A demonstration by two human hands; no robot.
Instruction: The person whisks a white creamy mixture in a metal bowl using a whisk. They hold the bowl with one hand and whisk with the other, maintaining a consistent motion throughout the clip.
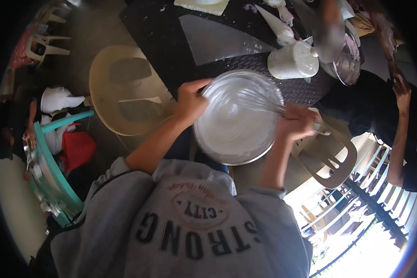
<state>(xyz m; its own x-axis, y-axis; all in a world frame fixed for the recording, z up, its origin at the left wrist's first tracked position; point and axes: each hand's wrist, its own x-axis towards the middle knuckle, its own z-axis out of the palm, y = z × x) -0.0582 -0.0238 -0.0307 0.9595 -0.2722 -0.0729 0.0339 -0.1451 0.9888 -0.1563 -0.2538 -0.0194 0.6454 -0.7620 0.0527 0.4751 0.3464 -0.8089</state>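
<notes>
A round metal mixing bowl (200, 135) is tilted in front of my chest, at the near edge of the dark table. White, creamy mixture (238, 132) coats its inside in streaks. Gripping the bowl's left rim is my left hand (192, 103), thumb over the edge. My right hand (299, 121) is closed around the handle of a wire whisk (259, 100). The whisk's wires reach across the upper right part of the bowl, over the mixture. Motion slightly blurs my right hand.
On the dark table (157, 46) lie a translucent sheet (217, 39) and a piping bag (277, 25), beside a cream-smeared white tub (294, 61). Another metal bowl (350, 60) stands near a co-worker's arm (398, 120). A plastic chair (102, 92) at left carries a spatula (141, 99).
</notes>
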